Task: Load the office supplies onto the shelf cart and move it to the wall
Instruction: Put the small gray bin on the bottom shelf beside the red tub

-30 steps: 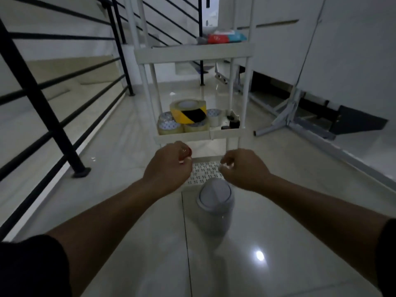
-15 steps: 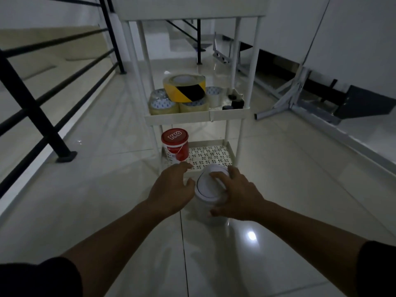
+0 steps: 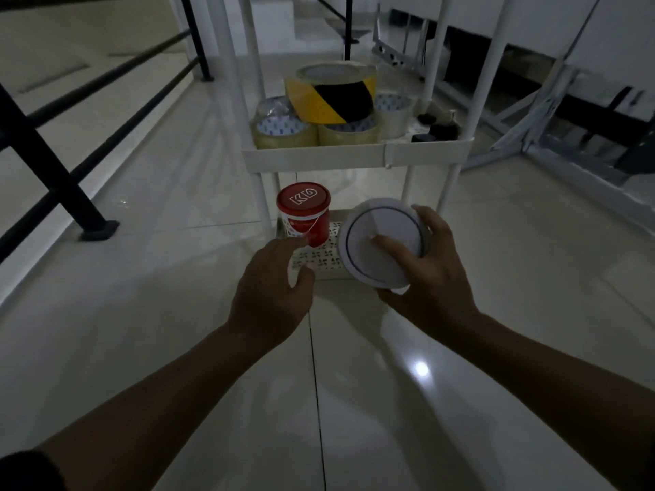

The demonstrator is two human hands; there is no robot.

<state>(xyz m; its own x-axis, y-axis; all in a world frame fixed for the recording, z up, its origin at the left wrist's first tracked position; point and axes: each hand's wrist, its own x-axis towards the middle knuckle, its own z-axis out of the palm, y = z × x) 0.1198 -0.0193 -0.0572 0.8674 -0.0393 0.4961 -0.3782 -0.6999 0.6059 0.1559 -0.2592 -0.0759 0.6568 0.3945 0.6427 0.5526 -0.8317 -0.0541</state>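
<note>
The white shelf cart (image 3: 354, 158) stands on the tiled floor straight ahead. Its middle shelf carries a yellow-and-black tape roll (image 3: 331, 92) stacked on several clear tape rolls (image 3: 283, 134), plus small black items (image 3: 434, 129). A red tub (image 3: 304, 214) with a white-lettered lid sits on the perforated bottom shelf (image 3: 319, 260). My right hand (image 3: 430, 264) grips a small white bin (image 3: 381, 242) with a round lid, tilted, at the bottom shelf's right front. My left hand (image 3: 273, 292) hovers with fingers apart just in front of the red tub, holding nothing.
A black stair railing (image 3: 53, 164) runs along the left. White metal frame legs (image 3: 531, 136) and dark panels lie on the floor at the right, below a white wall. Glossy tiles spread around the cart.
The white bin was standing on the floor between both hands; now my right hand alone has lifted and tilted it toward the bottom shelf. My left hand has let go.
</note>
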